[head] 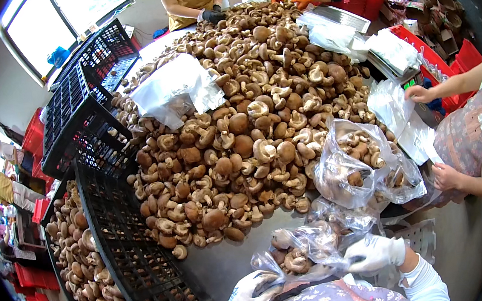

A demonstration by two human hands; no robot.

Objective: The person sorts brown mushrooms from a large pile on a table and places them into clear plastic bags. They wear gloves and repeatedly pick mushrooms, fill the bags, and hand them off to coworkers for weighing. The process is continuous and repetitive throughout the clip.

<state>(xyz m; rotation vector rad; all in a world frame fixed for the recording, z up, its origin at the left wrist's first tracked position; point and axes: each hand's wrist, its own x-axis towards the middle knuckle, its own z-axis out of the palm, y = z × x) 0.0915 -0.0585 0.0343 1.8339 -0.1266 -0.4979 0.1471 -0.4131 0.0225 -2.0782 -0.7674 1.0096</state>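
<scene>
A clear plastic bag [331, 238] with shiitake mushrooms [296, 261] inside lies at the near table edge, close to my body. My left hand [250, 296], in a white glove, pinches the bag's left edge. On the other side my right hand [374, 252], also gloved in white, grips the gathered plastic. Just beyond the bag, a large heap of loose shiitake mushrooms [245, 145] covers much of the metal table [232, 266]. Another open clear bag of mushrooms [351, 164] leans on the heap's right side.
Black plastic crates [140, 271] line the left side, one full of mushrooms. White plastic bags [172, 86] lie on the heap. At the right a co-worker's hands [447, 175] hold white bags near a scale. Two people [213, 16] stand at the far end, hands at the heap.
</scene>
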